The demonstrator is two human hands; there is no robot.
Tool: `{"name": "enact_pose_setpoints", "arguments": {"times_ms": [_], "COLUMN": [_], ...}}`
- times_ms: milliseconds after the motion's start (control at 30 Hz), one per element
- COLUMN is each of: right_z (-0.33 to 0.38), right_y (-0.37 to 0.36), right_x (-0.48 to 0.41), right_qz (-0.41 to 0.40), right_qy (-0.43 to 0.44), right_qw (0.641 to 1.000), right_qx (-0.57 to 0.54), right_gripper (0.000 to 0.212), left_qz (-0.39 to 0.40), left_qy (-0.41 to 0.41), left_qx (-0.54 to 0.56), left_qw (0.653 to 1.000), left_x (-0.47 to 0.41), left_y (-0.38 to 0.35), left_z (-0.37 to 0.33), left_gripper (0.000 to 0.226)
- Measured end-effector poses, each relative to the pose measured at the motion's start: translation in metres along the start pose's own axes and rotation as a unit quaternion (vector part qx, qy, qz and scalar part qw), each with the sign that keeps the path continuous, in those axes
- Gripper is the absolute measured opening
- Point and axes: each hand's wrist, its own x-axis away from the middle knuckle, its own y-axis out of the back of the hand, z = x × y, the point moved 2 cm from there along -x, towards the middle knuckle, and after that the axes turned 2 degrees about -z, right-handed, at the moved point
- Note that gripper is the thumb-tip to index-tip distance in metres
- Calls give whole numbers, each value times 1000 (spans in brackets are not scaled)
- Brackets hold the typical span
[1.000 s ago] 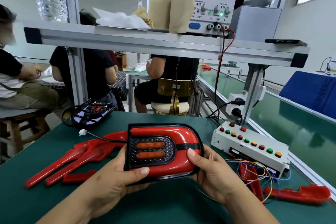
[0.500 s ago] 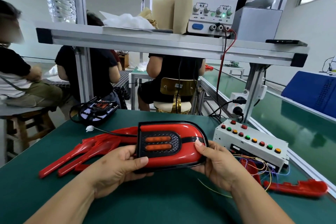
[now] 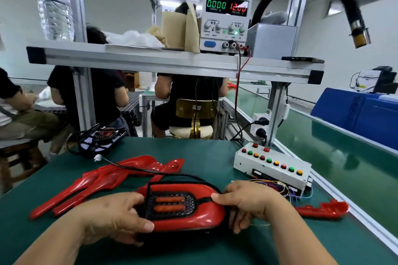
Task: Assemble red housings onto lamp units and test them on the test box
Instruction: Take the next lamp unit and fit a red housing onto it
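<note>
At bottom centre our left hand [image 3: 112, 219] and right hand [image 3: 247, 202] grip the ends of the lamp [image 3: 170, 203], housing [image 3: 200, 219] already on; next, we judge, its wire [image 3: 129, 166] must reach the test box [image 3: 271, 168] at middle right.

Open mat [image 3: 204, 150] between red housings [image 3: 112, 176] and test box [image 3: 271, 165]; wires [image 3: 286, 191] crowd its front.
</note>
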Motion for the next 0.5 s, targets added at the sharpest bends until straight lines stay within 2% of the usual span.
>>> {"name": "enact_pose_setpoints", "arguments": {"times_ms": [67, 133, 200, 233, 267, 333, 400, 500], "right_z": [-4, -6, -6, -5, -4, -8, -14, -19], "right_y": [11, 28, 44, 46, 44, 36, 32, 31], "right_x": [1, -1, -4, -6, -12, -27, -37, -44], "right_qz": [-46, -179, -360, -420, -447, -438, -404, -399], "right_qy": [13, 86, 172, 190, 180, 104, 7, -46], "right_qw": [998, 980, 916, 882, 857, 825, 815, 805], "right_qx": [39, 12, 31, 97, 183, 342, 416, 436], "right_gripper": [53, 31, 19, 16, 15, 21, 26, 28], "left_qz": [19, 12, -72, -130, -190, -302, -399, -470], "left_qy": [18, 34, 38, 28, 10, -32, -49, -26], "left_qx": [-10, -21, -31, -30, -19, 49, 104, 133], "left_qw": [1000, 999, 996, 991, 981, 951, 910, 872], "left_x": [1, 6, 14, 16, 17, 13, 4, -16], "left_y": [3, 12, 29, 41, 55, 86, 116, 147], "left_z": [3, 3, -2, -6, -11, -23, -31, -24], "left_gripper": [65, 76, 93, 96, 92, 62, 30, 28]}}
